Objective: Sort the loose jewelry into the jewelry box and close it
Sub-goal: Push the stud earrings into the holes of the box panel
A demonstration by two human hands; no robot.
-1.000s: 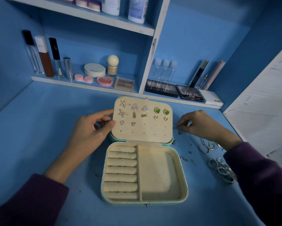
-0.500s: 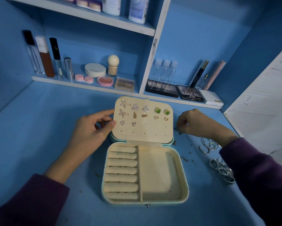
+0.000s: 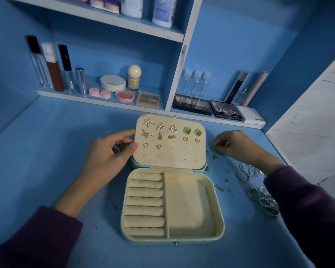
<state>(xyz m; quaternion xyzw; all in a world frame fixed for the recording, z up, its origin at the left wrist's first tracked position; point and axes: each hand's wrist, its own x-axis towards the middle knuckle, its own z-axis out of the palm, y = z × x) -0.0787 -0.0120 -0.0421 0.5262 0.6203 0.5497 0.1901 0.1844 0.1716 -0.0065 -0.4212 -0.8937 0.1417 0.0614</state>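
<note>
Since the earlier frame, the right hand point(image 3: 238, 147) is curling tighter beside the open jewelry box point(image 3: 220, 213), pinching what seems to be a small earring point(image 3: 227, 144). The left hand point(image 3: 106, 157) is gripping the lid point(image 3: 172, 155) by its edge. Loose studs point(image 3: 219, 188) and rings point(image 3: 264, 202) are lying on the table point(image 3: 46, 151) to the right of the box. These pieces are probably light and slippery, so fingertips should be pinching each by its front.

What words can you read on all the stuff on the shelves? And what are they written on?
"MATTE": on the dark eyeshadow palette; the smaller line under it is too blurred to read.
Long dark palette beside it: faint lettering, unreadable.
White box: a small mark, too small to read.
White bottles on the top shelf: print too blurred.
Round cream compact: tiny line, unreadable.
</note>
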